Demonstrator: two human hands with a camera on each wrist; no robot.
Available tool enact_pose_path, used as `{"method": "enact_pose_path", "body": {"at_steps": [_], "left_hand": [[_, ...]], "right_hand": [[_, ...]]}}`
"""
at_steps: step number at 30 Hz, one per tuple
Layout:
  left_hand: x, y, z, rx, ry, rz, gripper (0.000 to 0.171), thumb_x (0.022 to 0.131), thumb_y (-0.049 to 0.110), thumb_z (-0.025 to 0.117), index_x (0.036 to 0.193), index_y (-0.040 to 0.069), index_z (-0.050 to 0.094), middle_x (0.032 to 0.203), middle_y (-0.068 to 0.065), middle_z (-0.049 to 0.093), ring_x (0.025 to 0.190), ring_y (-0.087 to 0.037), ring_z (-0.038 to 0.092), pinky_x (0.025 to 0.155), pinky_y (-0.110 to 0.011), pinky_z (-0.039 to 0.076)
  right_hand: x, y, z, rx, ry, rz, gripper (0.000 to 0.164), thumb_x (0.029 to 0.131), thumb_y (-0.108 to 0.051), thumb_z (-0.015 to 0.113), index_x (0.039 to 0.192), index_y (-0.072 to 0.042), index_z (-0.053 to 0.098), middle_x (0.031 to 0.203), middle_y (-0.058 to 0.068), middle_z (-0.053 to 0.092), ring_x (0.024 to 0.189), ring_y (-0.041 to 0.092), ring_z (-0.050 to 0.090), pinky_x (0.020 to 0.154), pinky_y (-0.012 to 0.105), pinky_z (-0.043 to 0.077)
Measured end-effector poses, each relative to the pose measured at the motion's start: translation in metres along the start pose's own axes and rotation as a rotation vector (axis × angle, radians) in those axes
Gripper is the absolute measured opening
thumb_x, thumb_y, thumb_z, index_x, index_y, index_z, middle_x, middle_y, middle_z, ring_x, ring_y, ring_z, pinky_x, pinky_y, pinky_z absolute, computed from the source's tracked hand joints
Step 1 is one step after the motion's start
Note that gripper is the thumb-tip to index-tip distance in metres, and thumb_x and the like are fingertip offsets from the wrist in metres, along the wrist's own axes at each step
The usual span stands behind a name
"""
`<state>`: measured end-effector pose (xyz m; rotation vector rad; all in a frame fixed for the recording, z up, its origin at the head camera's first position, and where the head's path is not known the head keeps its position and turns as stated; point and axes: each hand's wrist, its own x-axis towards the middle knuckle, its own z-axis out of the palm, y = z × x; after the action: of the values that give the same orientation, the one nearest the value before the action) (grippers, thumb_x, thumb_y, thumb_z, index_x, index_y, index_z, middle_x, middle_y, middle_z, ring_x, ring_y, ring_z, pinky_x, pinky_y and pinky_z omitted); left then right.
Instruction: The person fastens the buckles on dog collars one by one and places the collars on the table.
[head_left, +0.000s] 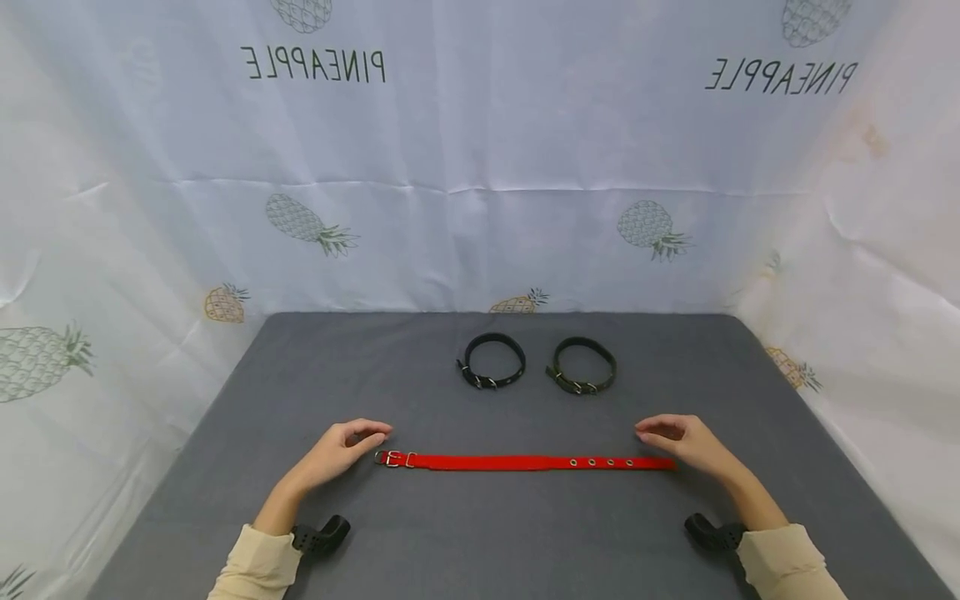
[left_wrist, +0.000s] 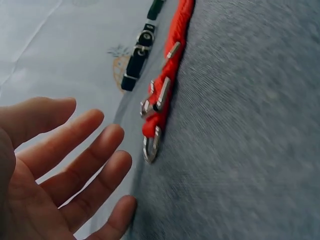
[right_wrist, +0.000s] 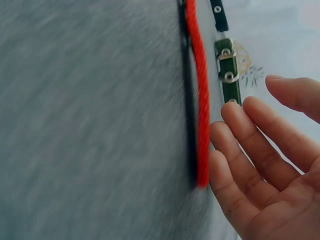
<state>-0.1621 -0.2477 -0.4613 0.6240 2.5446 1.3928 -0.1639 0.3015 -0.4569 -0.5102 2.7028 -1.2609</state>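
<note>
A red collar (head_left: pixel 487 462) lies stretched out flat across the table, unbuckled. Its metal buckle (head_left: pixel 392 459) and D-ring (left_wrist: pixel 151 146) are at the left end, and several eyelets run along the right part. Just beyond the buckle end is my left hand (head_left: pixel 347 450), fingers loosely bent and holding nothing. My right hand (head_left: pixel 690 443) hovers by the plain strap tip (right_wrist: pixel 202 177), also with nothing in it; whether a finger touches the strap I cannot tell.
Farther back lie a black collar (head_left: pixel 493 384) and a dark green collar (head_left: pixel 603 385), each buckled into a loop. A grey cloth covers the table (head_left: pixel 465 533). White curtains (head_left: pixel 480 142) printed with pineapples hang behind and at both sides.
</note>
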Motion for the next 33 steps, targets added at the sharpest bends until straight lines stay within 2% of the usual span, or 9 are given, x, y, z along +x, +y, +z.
{"method": "enact_pose_path", "body": {"at_steps": [4,7,10,12,17,19,23,28,33], "left_hand": [[-0.003,-0.001,0.000,-0.016,-0.009,-0.021,0.033,0.099,0.020,0.055,0.123,0.000,0.062,0.124,-0.023,0.064,0.100,0.013,0.057,0.080,-0.018,0.051],[-0.003,-0.002,0.002,-0.008,-0.012,-0.022,0.032,0.098,0.020,0.056,0.122,0.000,0.063,0.121,-0.023,0.065,0.095,0.011,0.057,0.076,-0.018,0.051],[-0.001,-0.003,0.004,0.019,-0.016,0.000,0.031,0.096,0.020,0.060,0.120,0.001,0.065,0.115,-0.020,0.067,0.091,0.009,0.057,0.074,-0.018,0.049],[0.000,-0.003,0.005,0.041,-0.012,0.015,0.030,0.093,0.020,0.063,0.117,0.002,0.066,0.111,-0.018,0.069,0.088,0.006,0.057,0.073,-0.018,0.048],[0.003,-0.003,0.010,0.110,-0.001,0.059,0.034,0.083,0.023,0.076,0.111,0.006,0.070,0.104,-0.012,0.070,0.088,-0.009,0.058,0.076,-0.020,0.047],[0.004,-0.004,0.012,0.142,0.000,0.081,0.035,0.079,0.025,0.080,0.108,0.007,0.071,0.102,-0.010,0.069,0.088,-0.013,0.057,0.077,-0.021,0.047],[0.007,-0.004,0.016,0.191,0.008,0.116,0.033,0.074,0.024,0.083,0.101,0.009,0.073,0.097,-0.007,0.068,0.084,-0.009,0.055,0.075,-0.021,0.047],[0.010,-0.003,0.018,0.215,0.013,0.130,0.023,0.074,0.021,0.084,0.093,0.011,0.075,0.089,-0.005,0.066,0.078,-0.006,0.050,0.069,-0.019,0.042],[0.014,-0.003,0.019,0.250,0.023,0.145,0.015,0.075,0.018,0.082,0.087,0.014,0.074,0.080,-0.001,0.065,0.074,-0.005,0.047,0.066,-0.019,0.038]], "right_hand": [[-0.010,0.006,-0.004,0.016,0.010,-0.026,0.026,0.091,-0.010,0.064,0.110,0.008,0.066,0.101,-0.008,0.073,0.087,-0.015,0.060,0.071,0.014,0.052],[-0.013,0.008,-0.005,0.039,-0.004,-0.049,0.027,0.090,-0.007,0.066,0.110,0.011,0.065,0.097,-0.015,0.071,0.084,-0.013,0.061,0.067,0.017,0.052],[-0.014,0.010,-0.005,0.043,-0.017,-0.049,0.027,0.088,-0.007,0.068,0.108,0.011,0.065,0.093,-0.013,0.070,0.078,-0.010,0.060,0.062,0.019,0.051],[-0.014,0.010,-0.004,0.038,-0.026,-0.058,0.027,0.085,-0.007,0.071,0.106,0.010,0.066,0.089,-0.006,0.070,0.075,-0.008,0.058,0.060,0.020,0.050],[-0.014,0.013,-0.001,-0.012,-0.033,-0.150,0.026,0.078,-0.006,0.077,0.098,0.006,0.069,0.084,0.011,0.064,0.071,-0.003,0.053,0.059,0.019,0.046],[-0.013,0.014,0.000,-0.034,-0.031,-0.169,0.024,0.076,-0.006,0.079,0.096,0.003,0.070,0.083,0.009,0.063,0.069,0.000,0.051,0.057,0.019,0.043],[-0.012,0.013,0.000,-0.078,-0.036,-0.173,0.020,0.075,-0.009,0.080,0.092,-0.003,0.072,0.081,0.007,0.062,0.066,0.001,0.047,0.056,0.020,0.039],[-0.011,0.014,0.002,-0.127,-0.037,-0.218,0.015,0.075,-0.008,0.080,0.088,-0.006,0.072,0.078,0.005,0.063,0.062,-0.005,0.042,0.052,0.019,0.037],[-0.009,0.014,0.001,-0.138,-0.049,-0.204,0.014,0.076,-0.010,0.080,0.087,-0.007,0.072,0.075,0.004,0.063,0.061,-0.006,0.041,0.051,0.018,0.038]]}}
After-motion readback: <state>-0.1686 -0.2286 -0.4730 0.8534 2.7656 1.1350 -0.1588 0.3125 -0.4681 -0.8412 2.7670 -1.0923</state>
